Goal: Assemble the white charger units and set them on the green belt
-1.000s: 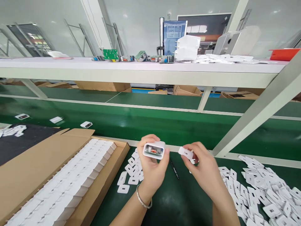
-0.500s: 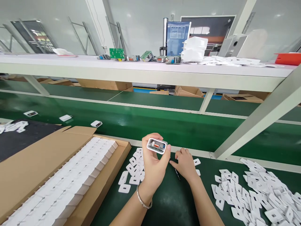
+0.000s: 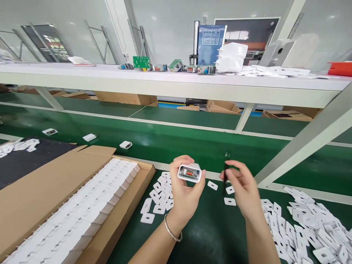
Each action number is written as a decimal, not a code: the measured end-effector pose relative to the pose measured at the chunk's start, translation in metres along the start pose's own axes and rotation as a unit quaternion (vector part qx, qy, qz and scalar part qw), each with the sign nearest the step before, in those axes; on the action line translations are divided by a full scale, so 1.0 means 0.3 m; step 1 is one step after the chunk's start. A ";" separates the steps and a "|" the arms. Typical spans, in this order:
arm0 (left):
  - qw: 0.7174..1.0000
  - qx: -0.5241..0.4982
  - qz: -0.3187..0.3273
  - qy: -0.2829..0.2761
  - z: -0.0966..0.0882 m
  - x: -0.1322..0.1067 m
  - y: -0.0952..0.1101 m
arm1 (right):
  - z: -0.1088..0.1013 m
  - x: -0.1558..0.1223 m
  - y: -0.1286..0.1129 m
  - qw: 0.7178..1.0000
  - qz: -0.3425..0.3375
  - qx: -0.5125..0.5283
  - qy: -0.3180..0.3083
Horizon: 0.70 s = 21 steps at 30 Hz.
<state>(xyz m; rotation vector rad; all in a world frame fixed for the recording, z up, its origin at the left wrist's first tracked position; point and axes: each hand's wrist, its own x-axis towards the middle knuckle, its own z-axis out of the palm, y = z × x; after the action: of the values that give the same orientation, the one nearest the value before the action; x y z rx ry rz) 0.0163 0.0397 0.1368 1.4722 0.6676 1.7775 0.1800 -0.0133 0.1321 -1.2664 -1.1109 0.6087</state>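
Note:
My left hand (image 3: 187,194) grips a white charger housing (image 3: 198,167) between thumb and fingers. Its open end faces me, and a circuit board with an orange-red part shows inside. To the right, my right hand (image 3: 243,187) pinches slim black tweezers (image 3: 225,176), held upright and slightly blurred. Beneath them, a few loose white cover plates with small slots lie on the green bench, one of them a white plate (image 3: 230,201). Beside my left hand, on its left, is a cluster of similar plates (image 3: 162,194).
A cardboard box (image 3: 129,198) with rows of white housings stands at left. A big heap of white plates (image 3: 316,227) covers the right side. Several chargers sit on the green belt (image 3: 170,141) behind. A shelf (image 3: 165,81) with circuit boards crosses above; its slanted post (image 3: 308,135) stands at right.
My right hand has lifted the black tweezers off the bench and moved right, turning them upright. My left hand still holds the charger housing, a little further right in view. Chargers on the belt have shifted right.

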 end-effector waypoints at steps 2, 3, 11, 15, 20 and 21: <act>0.999 0.010 0.031 -0.006 0.002 -0.003 -0.002 | -0.026 -0.020 -0.053 0.994 -0.026 0.097 0.053; 0.998 0.016 0.052 -0.009 0.001 -0.005 -0.003 | -0.035 -0.032 -0.075 0.989 -0.030 0.129 0.069; 0.974 0.118 0.195 -0.002 -0.018 -0.017 -0.002 | -0.006 -0.109 -0.148 0.982 -0.069 0.152 0.084; 0.975 0.114 0.190 0.001 -0.016 -0.024 0.004 | 0.029 -0.134 -0.150 0.979 -0.142 0.105 0.101; 0.993 0.024 0.111 -0.043 0.003 -0.039 0.015 | 0.063 -0.171 -0.185 0.964 -0.251 0.088 -0.019; 0.994 0.004 0.095 -0.053 0.007 -0.042 0.016 | 0.068 -0.177 -0.197 0.962 -0.256 0.081 -0.043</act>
<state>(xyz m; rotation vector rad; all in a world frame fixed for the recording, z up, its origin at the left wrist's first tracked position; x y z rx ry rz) 0.0184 0.0266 0.1334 1.6702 0.4940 1.8233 0.1289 -0.0653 0.1699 -0.7714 -1.3682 0.3526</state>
